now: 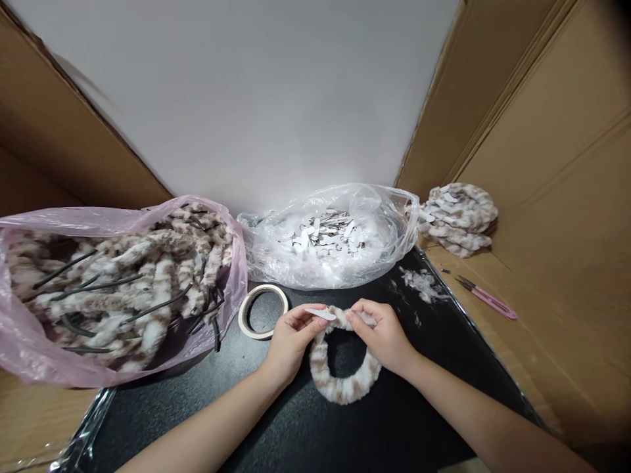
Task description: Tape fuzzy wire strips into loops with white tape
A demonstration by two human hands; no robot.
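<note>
A fluffy white-and-brown ring, like a plush headband or hair band (340,389), hangs between my hands above the black tabletop (197,420). My left hand (296,335) pinches a small white tag (321,314) against the ring's upper left part. On the upper right part, my right hand (382,335) grips the plush with thumb and fingers closed. The tag's attachment to the ring is too small to make out. Just left of my left hand lies a roll of tape (242,320).
At left, a pink plastic bag (54,378) holds plush strips with dark elastic cords. A clear bag (276,272) of white tags stands behind my hands. To the right are fluff scraps (424,286), pink thread snips (488,301) and a plush ring pile (461,220). Cardboard walls (557,197) flank the table.
</note>
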